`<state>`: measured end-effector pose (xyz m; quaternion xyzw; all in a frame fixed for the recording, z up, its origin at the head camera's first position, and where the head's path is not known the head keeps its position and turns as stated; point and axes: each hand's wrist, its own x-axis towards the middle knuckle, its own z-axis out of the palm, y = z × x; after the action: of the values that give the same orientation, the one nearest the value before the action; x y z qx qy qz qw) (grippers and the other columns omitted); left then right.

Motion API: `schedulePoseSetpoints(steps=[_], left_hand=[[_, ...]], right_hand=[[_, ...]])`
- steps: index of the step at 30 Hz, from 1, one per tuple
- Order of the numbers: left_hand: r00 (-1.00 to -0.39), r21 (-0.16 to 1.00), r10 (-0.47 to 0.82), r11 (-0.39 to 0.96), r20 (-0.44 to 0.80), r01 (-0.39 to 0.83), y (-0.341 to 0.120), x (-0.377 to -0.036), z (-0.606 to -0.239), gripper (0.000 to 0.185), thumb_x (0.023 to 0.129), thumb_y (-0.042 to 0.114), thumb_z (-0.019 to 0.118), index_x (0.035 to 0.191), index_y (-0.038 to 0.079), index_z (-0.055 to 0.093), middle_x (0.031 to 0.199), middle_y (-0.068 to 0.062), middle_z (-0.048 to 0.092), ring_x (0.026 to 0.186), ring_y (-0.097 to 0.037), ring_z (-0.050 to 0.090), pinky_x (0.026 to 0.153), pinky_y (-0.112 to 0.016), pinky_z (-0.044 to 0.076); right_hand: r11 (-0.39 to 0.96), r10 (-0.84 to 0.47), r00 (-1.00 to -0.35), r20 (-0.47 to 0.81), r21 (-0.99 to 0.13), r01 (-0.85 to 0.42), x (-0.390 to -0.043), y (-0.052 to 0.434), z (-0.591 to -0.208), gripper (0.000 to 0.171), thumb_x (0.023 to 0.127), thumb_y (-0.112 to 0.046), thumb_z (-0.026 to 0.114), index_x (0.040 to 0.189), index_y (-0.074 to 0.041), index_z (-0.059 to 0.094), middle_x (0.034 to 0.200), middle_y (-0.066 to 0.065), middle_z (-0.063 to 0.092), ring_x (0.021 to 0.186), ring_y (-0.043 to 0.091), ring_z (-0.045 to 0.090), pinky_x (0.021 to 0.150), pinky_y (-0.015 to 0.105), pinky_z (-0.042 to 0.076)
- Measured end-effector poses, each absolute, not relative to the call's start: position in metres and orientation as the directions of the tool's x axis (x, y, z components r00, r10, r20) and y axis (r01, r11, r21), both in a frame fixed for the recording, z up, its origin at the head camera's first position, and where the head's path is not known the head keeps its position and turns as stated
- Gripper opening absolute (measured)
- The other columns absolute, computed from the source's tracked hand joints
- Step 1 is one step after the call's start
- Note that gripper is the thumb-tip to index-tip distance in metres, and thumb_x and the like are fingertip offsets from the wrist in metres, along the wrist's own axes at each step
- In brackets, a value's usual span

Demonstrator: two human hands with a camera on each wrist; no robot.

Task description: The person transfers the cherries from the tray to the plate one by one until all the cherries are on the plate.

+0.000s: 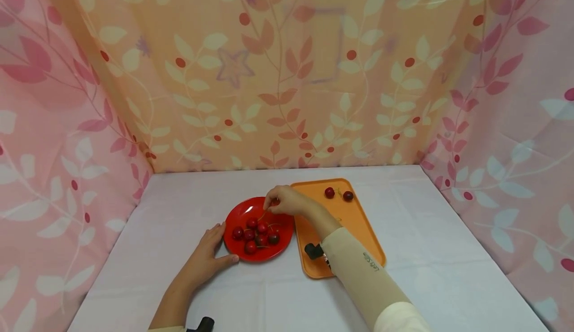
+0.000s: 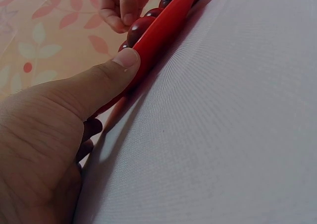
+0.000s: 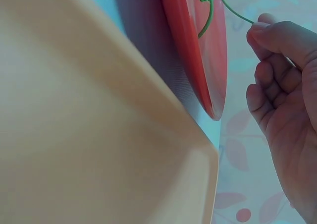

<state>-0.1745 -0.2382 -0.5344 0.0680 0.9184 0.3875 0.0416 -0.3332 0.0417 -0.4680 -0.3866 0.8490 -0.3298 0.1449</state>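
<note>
Two cherries (image 1: 329, 192) on one tray (image 1: 354, 222), seven-plus on plate (image 1: 241, 213), left grip (image 1: 211, 249) spread, right grip (image 1: 289, 201) pinching stem (image 3: 237, 14)

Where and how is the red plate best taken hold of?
Likely the left rim of the red plate, with the left grip coming from the left: the edge flares up off the white cloth, leaving room beneath, while the orange tray crowds the right side. Keep it level; cherries lie inside.
</note>
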Motion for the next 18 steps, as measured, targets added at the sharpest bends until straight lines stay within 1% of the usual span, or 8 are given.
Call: schedulePoseSetpoints(steps=[6, 11, 18], left_hand=[[-0.986, 0.720, 0.168, 0.684, -0.001, 0.116, -0.240, -0.174, -0.538, 0.111, 0.077, 0.059, 0.082, 0.163, 0.013, 0.029, 0.168, -0.013, 0.029, 0.157, -0.038, 0.015, 0.124, -0.064, 0.013], [-0.983, 0.719, 0.179, 0.678, 0.040, 0.152, -0.241, -0.174, -0.541, 0.109, 0.078, 0.057, 0.083, 0.162, 0.011, 0.030, 0.166, -0.015, 0.031, 0.157, -0.038, 0.016, 0.124, -0.065, 0.012], [-0.984, 0.724, 0.174, 0.676, 0.022, 0.136, -0.240, -0.176, -0.538, 0.110, 0.077, 0.058, 0.083, 0.163, 0.014, 0.029, 0.167, -0.014, 0.029, 0.157, -0.039, 0.014, 0.124, -0.065, 0.012]], right_hand=[[0.466, -0.766, -0.640, 0.058, -0.635, -0.616, -0.331, 0.041, -0.470, 0.013, 0.095, -0.008, 0.069, 0.098, -0.018, 0.077, 0.097, -0.006, 0.074, 0.091, 0.011, 0.060, 0.084, 0.021, 0.055], [0.452, -0.759, -0.639, 0.120, -0.609, -0.652, -0.328, 0.042, -0.467, 0.011, 0.094, -0.010, 0.071, 0.099, -0.017, 0.078, 0.096, -0.008, 0.071, 0.095, 0.011, 0.057, 0.087, 0.024, 0.052], [0.451, -0.746, -0.645, 0.167, -0.586, -0.673, -0.319, 0.049, -0.456, 0.007, 0.095, -0.015, 0.073, 0.100, -0.018, 0.077, 0.097, -0.011, 0.069, 0.100, 0.013, 0.055, 0.092, 0.029, 0.050]])
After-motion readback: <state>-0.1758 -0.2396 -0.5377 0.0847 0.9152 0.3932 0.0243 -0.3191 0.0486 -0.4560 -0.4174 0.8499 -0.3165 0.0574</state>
